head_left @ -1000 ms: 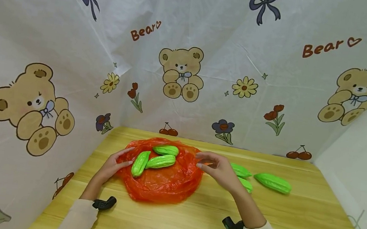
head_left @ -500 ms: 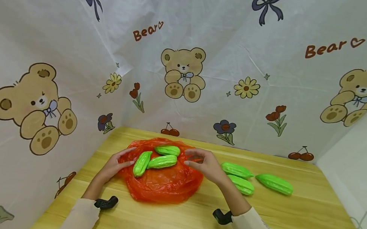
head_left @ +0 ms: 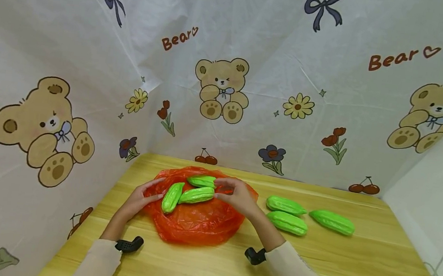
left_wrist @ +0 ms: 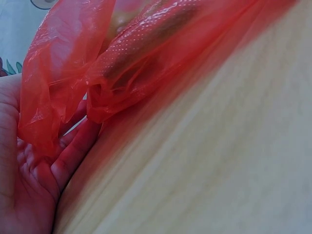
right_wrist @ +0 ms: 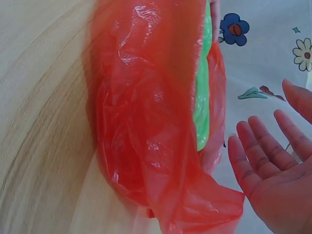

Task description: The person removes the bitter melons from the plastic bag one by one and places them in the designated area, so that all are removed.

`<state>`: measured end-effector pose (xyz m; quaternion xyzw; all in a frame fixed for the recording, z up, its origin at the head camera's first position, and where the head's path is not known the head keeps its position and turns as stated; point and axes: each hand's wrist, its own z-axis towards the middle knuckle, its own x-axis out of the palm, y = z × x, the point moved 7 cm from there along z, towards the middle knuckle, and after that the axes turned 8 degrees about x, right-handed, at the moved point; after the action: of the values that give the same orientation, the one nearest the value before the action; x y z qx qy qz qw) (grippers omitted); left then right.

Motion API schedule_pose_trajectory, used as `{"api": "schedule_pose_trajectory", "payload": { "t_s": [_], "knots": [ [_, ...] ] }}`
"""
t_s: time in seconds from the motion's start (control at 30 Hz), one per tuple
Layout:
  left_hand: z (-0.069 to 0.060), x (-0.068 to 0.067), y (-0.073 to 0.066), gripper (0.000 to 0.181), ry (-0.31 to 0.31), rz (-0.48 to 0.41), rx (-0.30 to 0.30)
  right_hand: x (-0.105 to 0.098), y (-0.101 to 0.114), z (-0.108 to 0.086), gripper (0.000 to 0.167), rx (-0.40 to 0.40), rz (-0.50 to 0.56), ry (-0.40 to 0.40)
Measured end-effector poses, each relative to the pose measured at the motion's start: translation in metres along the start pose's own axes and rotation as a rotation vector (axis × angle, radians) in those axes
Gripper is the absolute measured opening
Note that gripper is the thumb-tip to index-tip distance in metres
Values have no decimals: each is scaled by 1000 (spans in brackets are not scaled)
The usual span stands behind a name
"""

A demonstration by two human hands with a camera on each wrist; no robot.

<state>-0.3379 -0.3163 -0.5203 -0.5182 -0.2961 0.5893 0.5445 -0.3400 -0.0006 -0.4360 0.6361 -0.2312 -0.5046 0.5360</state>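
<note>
A crumpled red plastic bag (head_left: 199, 226) lies mouth-up on the wooden table. Three green ridged gourds sit in its mouth: one slanting on the left (head_left: 172, 197), one in the middle (head_left: 196, 195), one behind (head_left: 201, 181). At the bag's left edge, my left hand (head_left: 135, 199) touches the film with thumb and fingers apart; in the left wrist view the film (left_wrist: 122, 73) drapes over its fingers, partly covering them. My right hand (head_left: 238, 198) hovers over the bag's right side, fingertips by the gourds' right ends. In the right wrist view its palm (right_wrist: 278, 190) shows, fingers spread.
Right of the bag, three more gourds lie on the table: an upper one (head_left: 285, 205), a lower one (head_left: 287, 223) and one farther right (head_left: 332, 221). A printed bear curtain (head_left: 238, 135) closes the back and left. A thin cord (head_left: 433, 271) hangs at the right.
My right hand has moved left, from the bag's right edge to beside the gourds inside it, uncovering the gourds on the table. My left hand stays at the bag's edge.
</note>
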Motion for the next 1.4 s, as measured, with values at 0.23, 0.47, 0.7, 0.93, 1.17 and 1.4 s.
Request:
{"api": "schedule_pose_trajectory", "payload": {
  "t_s": [0.23, 0.47, 0.7, 0.93, 1.17, 1.4],
  "knots": [
    [5, -4, 20, 58, -7, 5, 5, 8, -11, 11, 42, 13, -15, 12],
    [4, -7, 21, 58, -2, 11, 4, 12, -19, 17, 45, 43, -36, 20],
    [4, -8, 22, 57, -2, 19, 8, 16, -25, 26, 45, 56, -84, 17],
    [4, -7, 25, 59, -2, 13, 10, 23, -27, 35, 43, 23, -99, 23],
    [4, -9, 22, 58, -14, 17, 9, 28, -29, 40, 42, 44, -79, 21],
    [5, -8, 23, 58, -2, 24, 16, 29, -31, 40, 41, 71, -96, 17]
  ]
}}
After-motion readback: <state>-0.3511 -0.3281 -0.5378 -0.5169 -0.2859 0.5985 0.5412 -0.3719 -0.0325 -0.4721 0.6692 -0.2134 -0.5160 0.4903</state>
